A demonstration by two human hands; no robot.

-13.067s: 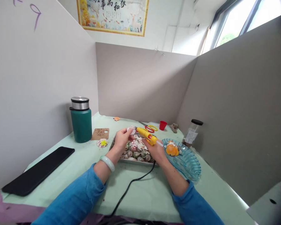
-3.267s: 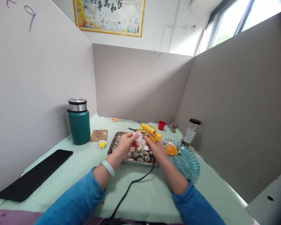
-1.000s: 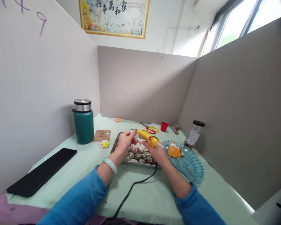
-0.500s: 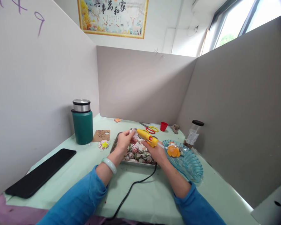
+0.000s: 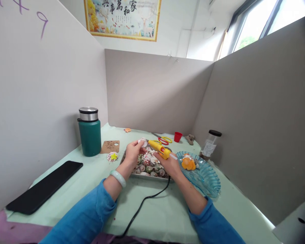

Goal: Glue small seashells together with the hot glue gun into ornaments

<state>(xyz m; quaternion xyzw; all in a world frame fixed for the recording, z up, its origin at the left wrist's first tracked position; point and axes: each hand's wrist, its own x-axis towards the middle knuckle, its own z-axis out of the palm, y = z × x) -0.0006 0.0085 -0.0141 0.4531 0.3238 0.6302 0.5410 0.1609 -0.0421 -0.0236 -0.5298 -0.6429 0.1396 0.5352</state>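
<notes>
Black power cord (image 5: 142,205), trailing across the pale green table cover (image 5: 165,210) up to the right hand. Right hand (image 5: 169,164), closed around a yellow hot-glue gun (image 5: 159,149) with nozzle aimed left. Left hand (image 5: 132,153), fingers pinched on a small white-pink shell (image 5: 143,141) held just off the nozzle (contact cannot be told). Beneath both hands: shallow metal tray (image 5: 142,174) of mixed shells. Right of it, blue ribbed glass dish (image 5: 205,178) holding an orange shell piece (image 5: 188,163). Left: flat black slab (image 5: 44,186), green steel-lidded flask (image 5: 89,132). Farther back: red-and-yellow scissors (image 5: 164,139), small red cup (image 5: 178,136)
</notes>
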